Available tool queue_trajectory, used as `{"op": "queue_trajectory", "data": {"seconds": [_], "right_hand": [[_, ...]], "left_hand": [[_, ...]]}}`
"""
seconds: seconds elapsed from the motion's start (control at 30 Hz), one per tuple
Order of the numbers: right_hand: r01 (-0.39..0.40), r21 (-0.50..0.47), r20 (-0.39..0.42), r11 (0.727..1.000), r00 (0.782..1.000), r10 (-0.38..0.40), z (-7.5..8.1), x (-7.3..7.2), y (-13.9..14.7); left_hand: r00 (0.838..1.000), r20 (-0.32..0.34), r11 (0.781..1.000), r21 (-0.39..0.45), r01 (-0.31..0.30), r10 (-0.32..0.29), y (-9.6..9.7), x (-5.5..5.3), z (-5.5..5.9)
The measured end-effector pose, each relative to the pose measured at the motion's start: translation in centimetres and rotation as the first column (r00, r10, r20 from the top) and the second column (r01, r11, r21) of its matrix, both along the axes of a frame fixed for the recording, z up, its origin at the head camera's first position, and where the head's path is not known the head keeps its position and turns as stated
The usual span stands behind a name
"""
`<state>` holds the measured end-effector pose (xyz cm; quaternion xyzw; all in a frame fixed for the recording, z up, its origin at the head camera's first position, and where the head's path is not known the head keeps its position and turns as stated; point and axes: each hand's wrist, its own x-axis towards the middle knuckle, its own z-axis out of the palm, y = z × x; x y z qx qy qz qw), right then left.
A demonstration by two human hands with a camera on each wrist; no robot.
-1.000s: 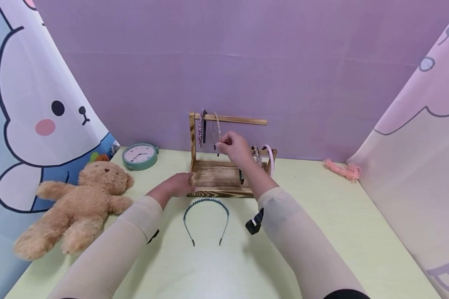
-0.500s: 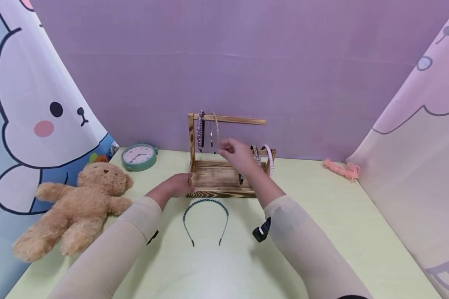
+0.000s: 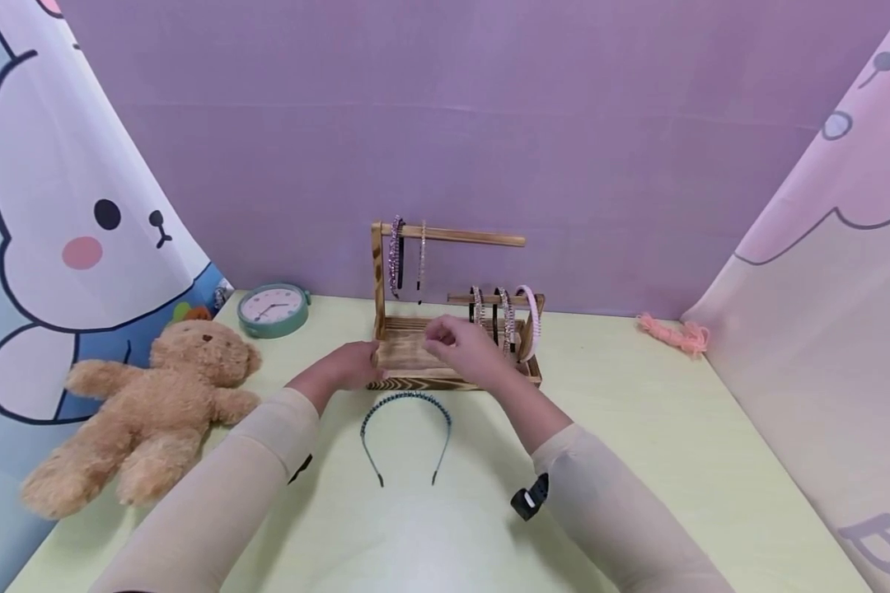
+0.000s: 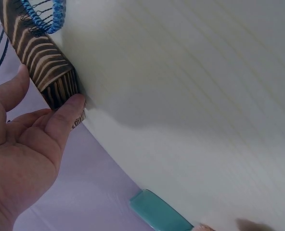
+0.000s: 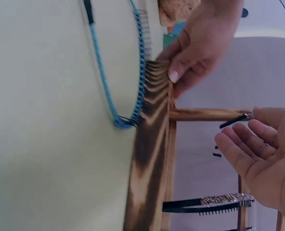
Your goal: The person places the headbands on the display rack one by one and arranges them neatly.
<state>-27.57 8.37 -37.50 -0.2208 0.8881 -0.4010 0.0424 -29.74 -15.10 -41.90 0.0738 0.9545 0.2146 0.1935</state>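
My left hand (image 3: 348, 366) grips the front left corner of a wooden headband rack (image 3: 445, 384), thumb and fingers on either side of it in the left wrist view. My right hand (image 3: 466, 349) hovers over the rack's base, its fingers loosely bent and holding nothing. Above it, a thin glittery headband (image 3: 423, 254) hangs from the upper bar (image 3: 482, 237), beside a purple beaded headband (image 3: 395, 255). On the lower bar hang several headbands, among them a pink one (image 3: 534, 321). A blue beaded headband (image 3: 406, 397) lies on the table before the rack.
A brown teddy bear (image 3: 166, 408) lies at the left, with a green-rimmed clock (image 3: 273, 311) behind it. A pink yarn bundle (image 3: 675, 334) lies at the back right of the table (image 3: 638, 445). Curtains enclose the back and sides.
My right hand has let go of the glittery headband and moved down, away from the upper bar. That headband now hangs by itself. My left hand has stayed on the rack's corner.
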Motion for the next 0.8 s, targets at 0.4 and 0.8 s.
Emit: {"op": "queue_trajectory", "data": {"seconds": [0.4,0.8], "right_hand": [[-0.154,0.064,0.135,0.986,0.98,0.145,-3.4,2.4,-2.4],[-0.187,0.372,0.114,0.909,0.981,0.155,-6.1,4.1,-6.6]], "left_hand": [[1.0,0.014,1.0,0.014,-0.028,0.028,0.0,0.1,0.1],[0.999,-0.042,1.0,0.001,0.029,-0.029,0.0,0.3,0.2]]}}
